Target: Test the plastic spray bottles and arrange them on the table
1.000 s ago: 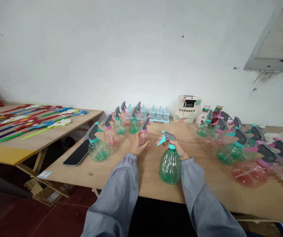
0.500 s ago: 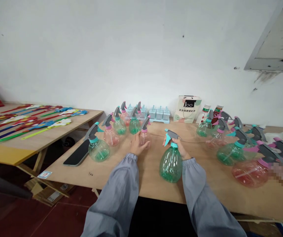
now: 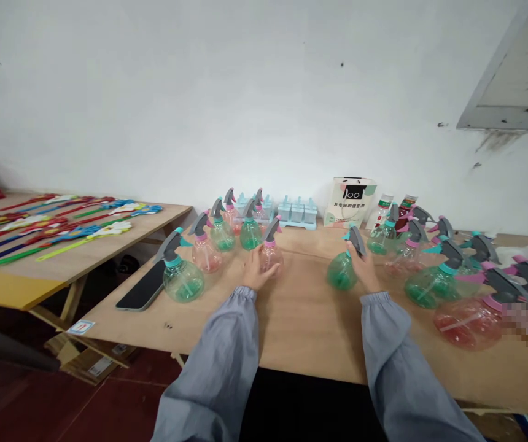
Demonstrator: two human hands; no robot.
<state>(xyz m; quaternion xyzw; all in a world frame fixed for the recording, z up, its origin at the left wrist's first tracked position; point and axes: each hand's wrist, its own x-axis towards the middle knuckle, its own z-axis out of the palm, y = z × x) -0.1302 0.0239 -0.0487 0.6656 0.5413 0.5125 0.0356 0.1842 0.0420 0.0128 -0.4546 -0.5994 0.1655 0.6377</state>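
Note:
With its fingers and thumb round the body, my left hand grips a small pink spray bottle that stands on the table. My right hand has a green spray bottle by its neck; the trigger head is grey and turquoise, and the bottle is a little blurred. Left of my left hand, a clear green bottle and a pink one stand upright. Another green bottle is behind my right hand, with a large green one and a pink one further right.
A black phone lies on the left of the wooden table. Light blue ice-pop moulds and a paper bag stand by the wall. The left table bears several colourful hand-shaped sticks.
My right hand has carried the green spray bottle back and to the right, away from the table's front edge. My left hand has stayed on the pink bottle.

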